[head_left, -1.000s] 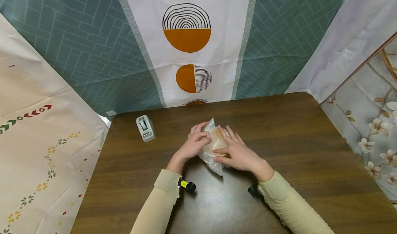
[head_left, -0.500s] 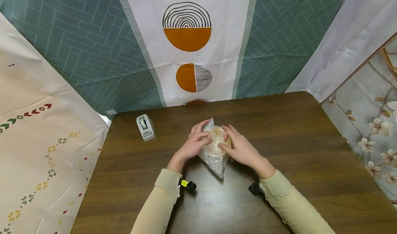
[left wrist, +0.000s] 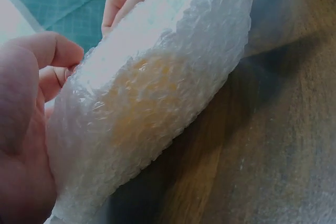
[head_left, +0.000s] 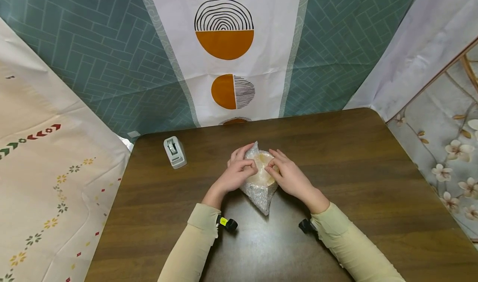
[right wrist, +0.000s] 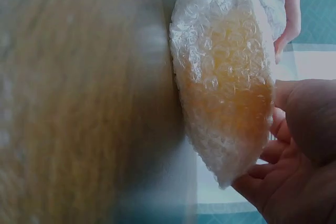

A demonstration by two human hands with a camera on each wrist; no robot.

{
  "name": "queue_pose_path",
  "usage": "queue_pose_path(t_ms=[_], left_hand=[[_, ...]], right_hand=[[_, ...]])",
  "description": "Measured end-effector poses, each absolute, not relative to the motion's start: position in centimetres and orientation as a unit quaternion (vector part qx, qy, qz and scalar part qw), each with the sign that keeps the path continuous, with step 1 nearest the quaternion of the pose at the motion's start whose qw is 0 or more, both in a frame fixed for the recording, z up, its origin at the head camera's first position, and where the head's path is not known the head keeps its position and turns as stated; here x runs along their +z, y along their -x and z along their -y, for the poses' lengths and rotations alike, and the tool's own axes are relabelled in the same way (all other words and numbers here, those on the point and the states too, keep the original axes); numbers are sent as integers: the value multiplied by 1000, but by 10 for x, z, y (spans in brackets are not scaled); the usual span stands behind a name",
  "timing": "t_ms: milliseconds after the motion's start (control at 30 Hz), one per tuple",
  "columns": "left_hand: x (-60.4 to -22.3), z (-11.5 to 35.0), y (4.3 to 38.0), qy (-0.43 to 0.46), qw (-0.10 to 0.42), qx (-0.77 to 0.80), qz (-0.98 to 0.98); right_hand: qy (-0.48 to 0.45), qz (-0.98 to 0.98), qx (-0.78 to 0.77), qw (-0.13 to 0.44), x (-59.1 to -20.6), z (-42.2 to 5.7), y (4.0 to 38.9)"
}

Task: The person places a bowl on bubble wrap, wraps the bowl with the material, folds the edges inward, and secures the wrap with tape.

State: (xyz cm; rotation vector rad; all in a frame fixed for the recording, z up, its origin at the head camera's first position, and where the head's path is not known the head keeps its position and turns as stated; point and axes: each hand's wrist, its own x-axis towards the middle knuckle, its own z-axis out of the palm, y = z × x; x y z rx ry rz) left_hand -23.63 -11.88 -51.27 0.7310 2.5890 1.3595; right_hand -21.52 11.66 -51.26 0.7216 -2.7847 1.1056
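A bundle of bubble wrap (head_left: 258, 193) lies in front of me on the table, with pointed corners at its near and far ends. Something round and yellowish shows through the wrap (left wrist: 147, 98); its kind cannot be made out. My left hand (head_left: 235, 173) holds the bundle's left side, fingers curled along its edge and thumb on top. My right hand (head_left: 293, 179) is at the upper right, its thumb and index finger pinching at the wrap on top. In the right wrist view, fingers of that hand (right wrist: 281, 145) lie behind the wrap's edge.
A light grey tape dispenser (head_left: 175, 152) stands toward the back left of the dark wooden table (head_left: 354, 161). Patterned cloth (head_left: 321, 91) hangs behind the table and at both sides. Small cameras are strapped at both wrists.
The right hand's spread fingers have drawn back from the top of the bundle and come together in a pinch. The bundle's near corner has swung slightly outward. The left hand stays almost still.
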Motion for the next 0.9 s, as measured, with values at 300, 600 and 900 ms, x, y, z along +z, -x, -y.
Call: queue_pose_path(t_ms=[300, 600, 900], left_hand=[[-518, 105, 235, -203, -16, 361, -910], [-504, 82, 228, -125, -20, 152, -980], [-496, 70, 227, -94, -14, 61, -994]], right_hand=[[-213, 936, 278, 36, -511, -112, 219], [-193, 966, 169, 19, -490, -99, 224], [-162, 979, 124, -24, -483, -88, 229]])
